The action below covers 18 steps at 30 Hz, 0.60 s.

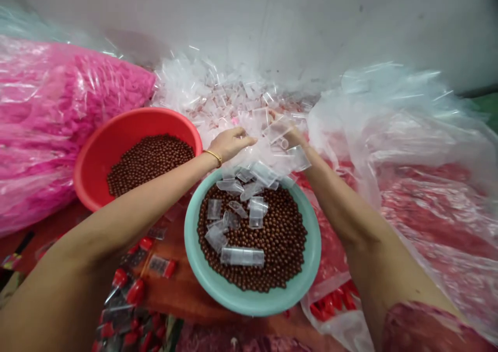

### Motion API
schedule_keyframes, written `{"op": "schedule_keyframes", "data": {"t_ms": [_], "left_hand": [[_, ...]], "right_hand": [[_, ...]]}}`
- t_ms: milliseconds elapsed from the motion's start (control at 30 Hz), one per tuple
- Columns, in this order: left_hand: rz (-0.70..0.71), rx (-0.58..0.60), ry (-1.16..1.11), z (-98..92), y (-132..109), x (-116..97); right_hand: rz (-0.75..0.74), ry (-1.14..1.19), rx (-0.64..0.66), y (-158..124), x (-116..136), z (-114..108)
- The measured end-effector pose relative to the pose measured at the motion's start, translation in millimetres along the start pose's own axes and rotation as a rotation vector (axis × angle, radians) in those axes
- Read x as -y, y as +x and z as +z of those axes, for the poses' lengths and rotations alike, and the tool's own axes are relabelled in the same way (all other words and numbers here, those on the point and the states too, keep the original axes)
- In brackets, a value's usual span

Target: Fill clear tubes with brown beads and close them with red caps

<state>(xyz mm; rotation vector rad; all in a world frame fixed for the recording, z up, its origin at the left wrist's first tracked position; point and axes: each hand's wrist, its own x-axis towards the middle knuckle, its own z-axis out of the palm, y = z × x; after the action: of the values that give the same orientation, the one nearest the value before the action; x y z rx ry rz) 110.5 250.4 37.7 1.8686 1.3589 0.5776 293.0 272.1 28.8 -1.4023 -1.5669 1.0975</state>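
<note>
A teal bowl [307, 269] of small brown balls [280, 243] sits in front of me, with several clear plastic tubes [241, 256] lying on the balls. Both my hands reach past its far rim into a heap of clear tubes [221, 100] in a plastic bag. My left hand [230, 142], a gold bangle on its wrist, is cupped over tubes at the heap's edge. My right hand [286, 130] is closed on a bunch of clear tubes, and more are tumbling toward the bowl.
A red bowl [116, 139] with more brown balls stands to the left. A pink-filled plastic bag [58, 113] lies far left, and a bag of red parts [420, 207] on the right. Assembled tubes with red caps [132, 290] lie on the table near my left arm.
</note>
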Motion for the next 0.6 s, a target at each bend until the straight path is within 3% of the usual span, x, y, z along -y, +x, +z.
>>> {"op": "schedule_keyframes", "data": {"t_ms": [167, 233, 400, 600], "left_hand": [[0.207, -0.009, 0.376, 20.9, -70.1, -11.6], [0.239, -0.016, 0.522, 31.5, -97.8, -9.0], [0.305, -0.100, 0.715, 44.1, -153.4, -3.2], [0.363, -0.140, 0.650, 42.5, -183.4, -15.8]], "right_hand": [[-0.467, -0.197, -0.016, -38.4, 1.7, 3.3], [-0.562, -0.366, -0.019, -57.5, -3.5, 9.5], [-0.545, -0.699, 0.025, -90.7, -16.1, 26.9], [-0.540, -0.820, 0.096, -124.7, 2.7, 17.5]]}}
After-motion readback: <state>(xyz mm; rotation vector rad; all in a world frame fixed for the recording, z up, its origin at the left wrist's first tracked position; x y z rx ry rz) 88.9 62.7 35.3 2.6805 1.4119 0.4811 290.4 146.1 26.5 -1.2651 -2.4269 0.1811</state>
